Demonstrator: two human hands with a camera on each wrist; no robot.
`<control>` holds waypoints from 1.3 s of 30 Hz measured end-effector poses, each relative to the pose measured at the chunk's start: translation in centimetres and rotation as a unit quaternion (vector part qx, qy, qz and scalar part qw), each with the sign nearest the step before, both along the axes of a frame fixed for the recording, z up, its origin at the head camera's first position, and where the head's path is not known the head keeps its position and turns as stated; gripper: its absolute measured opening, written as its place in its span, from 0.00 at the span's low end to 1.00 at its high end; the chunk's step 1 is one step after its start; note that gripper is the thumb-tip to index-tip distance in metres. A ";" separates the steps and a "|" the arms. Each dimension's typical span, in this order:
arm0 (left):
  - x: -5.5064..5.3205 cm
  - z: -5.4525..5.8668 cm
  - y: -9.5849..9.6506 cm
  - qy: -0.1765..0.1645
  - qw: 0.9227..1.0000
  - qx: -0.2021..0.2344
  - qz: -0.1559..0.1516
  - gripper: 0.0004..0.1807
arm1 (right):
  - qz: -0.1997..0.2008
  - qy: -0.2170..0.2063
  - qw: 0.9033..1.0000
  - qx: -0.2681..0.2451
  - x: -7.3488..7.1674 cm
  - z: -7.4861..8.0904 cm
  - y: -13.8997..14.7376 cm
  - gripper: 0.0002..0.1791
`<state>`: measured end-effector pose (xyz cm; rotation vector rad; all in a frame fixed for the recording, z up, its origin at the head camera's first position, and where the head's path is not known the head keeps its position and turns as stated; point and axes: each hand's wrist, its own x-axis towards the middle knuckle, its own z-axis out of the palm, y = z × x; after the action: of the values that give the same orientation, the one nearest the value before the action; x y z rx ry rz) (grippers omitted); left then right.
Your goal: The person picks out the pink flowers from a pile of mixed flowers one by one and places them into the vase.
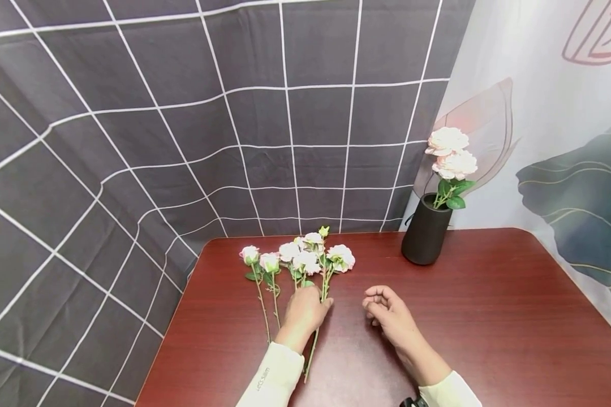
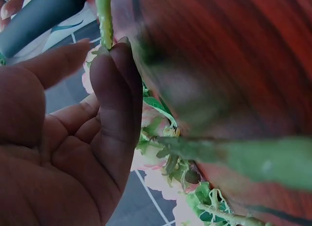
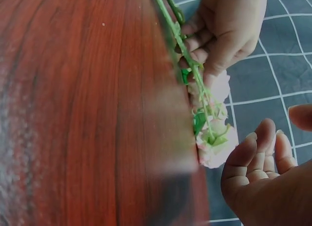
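My left hand (image 1: 306, 311) is among the cut roses lying on the table. Its fingertips touch a green stem (image 2: 105, 21) in the left wrist view, with the thumb held apart. Beyond that hand lie several pale pink-white blooms (image 1: 306, 262), and one rose (image 1: 341, 258) stands out at their right. Two pink-tipped rosebuds, one (image 1: 249, 254) farther left and one (image 1: 270, 262) closer, lie beside the hand. My right hand (image 1: 391, 315) hovers to the right of the stems with loosely bent fingers and holds nothing; the right wrist view shows its fingers (image 3: 241, 160) apart from the flowers.
A black vase (image 1: 425, 234) with two full pale roses (image 1: 453, 155) and green leaves stands at the table's back right. The reddish-brown table (image 1: 489, 316) meets a dark cloth with a white grid (image 1: 254, 118) behind and at the left.
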<state>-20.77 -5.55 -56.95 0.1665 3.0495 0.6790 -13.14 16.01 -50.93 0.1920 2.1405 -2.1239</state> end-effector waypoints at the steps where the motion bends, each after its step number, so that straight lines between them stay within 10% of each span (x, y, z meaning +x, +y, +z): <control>1: 0.0 0.0 -0.1 -0.002 1.000 0.005 -0.003 0.22 | -0.001 -0.002 1.000 0.001 0.0 0.0 0.0 0.17; 26: 0.0 -1.0 -0.9 -0.004 0.997 0.070 -0.030 0.12 | 0.020 -0.024 0.999 0.008 -0.1 -0.9 0.2 0.18; 31: 1.1 0.6 -0.9 0.036 0.992 0.102 -0.058 0.13 | 0.032 -0.013 0.999 0.010 -0.3 -0.7 0.0 0.18; 39: 4.7 9.1 0.3 0.009 0.983 0.167 -0.073 0.08 | 0.026 -0.013 0.999 0.015 -0.8 0.8 -0.6 0.23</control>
<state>-16.11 -5.22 -47.81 0.3975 2.8759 1.1755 -13.94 15.42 -50.09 0.1638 2.1400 -2.0495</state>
